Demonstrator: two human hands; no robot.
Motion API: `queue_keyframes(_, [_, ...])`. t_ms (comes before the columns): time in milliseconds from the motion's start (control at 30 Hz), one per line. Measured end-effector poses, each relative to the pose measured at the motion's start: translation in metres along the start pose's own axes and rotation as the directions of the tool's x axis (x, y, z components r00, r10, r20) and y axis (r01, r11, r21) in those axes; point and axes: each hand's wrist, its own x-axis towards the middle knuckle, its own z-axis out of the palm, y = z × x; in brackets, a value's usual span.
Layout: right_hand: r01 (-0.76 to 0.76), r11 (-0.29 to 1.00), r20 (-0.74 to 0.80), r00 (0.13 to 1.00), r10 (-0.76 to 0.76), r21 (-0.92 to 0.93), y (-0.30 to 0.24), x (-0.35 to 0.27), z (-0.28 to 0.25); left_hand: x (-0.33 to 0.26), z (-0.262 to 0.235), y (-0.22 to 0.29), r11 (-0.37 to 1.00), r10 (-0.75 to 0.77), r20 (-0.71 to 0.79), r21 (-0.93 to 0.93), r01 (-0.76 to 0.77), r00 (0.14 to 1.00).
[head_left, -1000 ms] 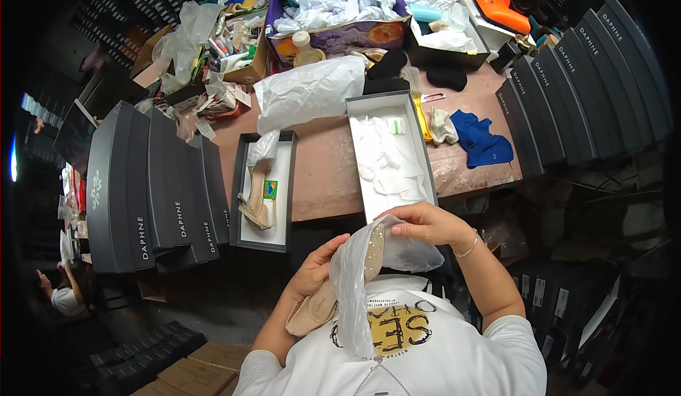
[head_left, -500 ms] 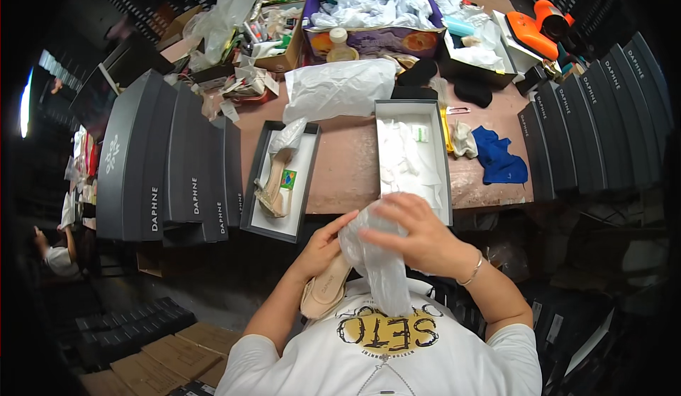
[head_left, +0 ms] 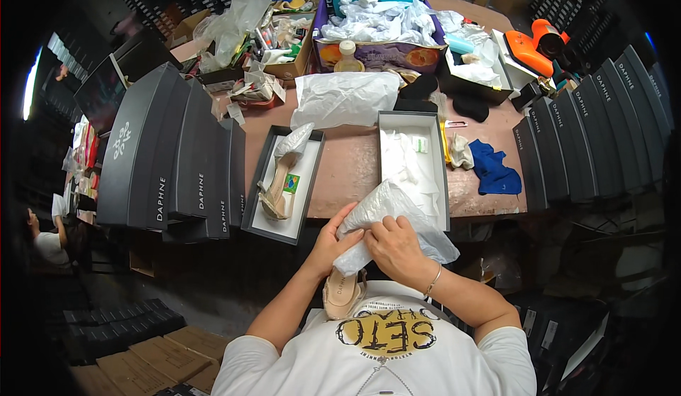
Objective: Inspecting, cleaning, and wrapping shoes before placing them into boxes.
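Close to my body, a beige shoe (head_left: 342,291) has its front part wrapped in a thin whitish sheet (head_left: 383,204), while its heel end sticks out toward me. My left hand (head_left: 332,245) grips the wrapped shoe from the left, thumb on top. On the right side my right hand (head_left: 399,247) is closed on the sheet with fingers bunched, and a loose flap spreads out beyond it. Ahead to the left, a second beige shoe (head_left: 278,187), its front end wrapped too, lies in a dark grey shoebox (head_left: 282,231).
An open box (head_left: 444,176) with white tissue stands right of centre. Stacked shoeboxes line the left (head_left: 142,147) and right (head_left: 603,133). A white paper sheet (head_left: 345,98), a blue cloth (head_left: 494,167) and a purple carton (head_left: 383,57) of crumpled paper lie farther back.
The sheet, earlier hanging down toward my shirt, is now folded up around the shoe's front and spreads rightward. My right hand has moved down and closed on it.
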Motion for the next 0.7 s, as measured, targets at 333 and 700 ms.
queue_keyframes(333, [0.009, 0.907, -0.013, 1.0, -0.005, 0.421, 0.003, -0.011, -0.026, 0.019, -0.028, -0.022, 0.985, 0.141, -0.178, 0.125, -0.119, 0.974])
queue_keyframes(700, [-0.484, 0.542, 0.304, 0.869, 0.391, 0.687, 0.102, 0.011, 0.007, 0.013, -0.021, -0.002, 0.981, 0.189, -0.214, 0.002, -0.193, 0.959])
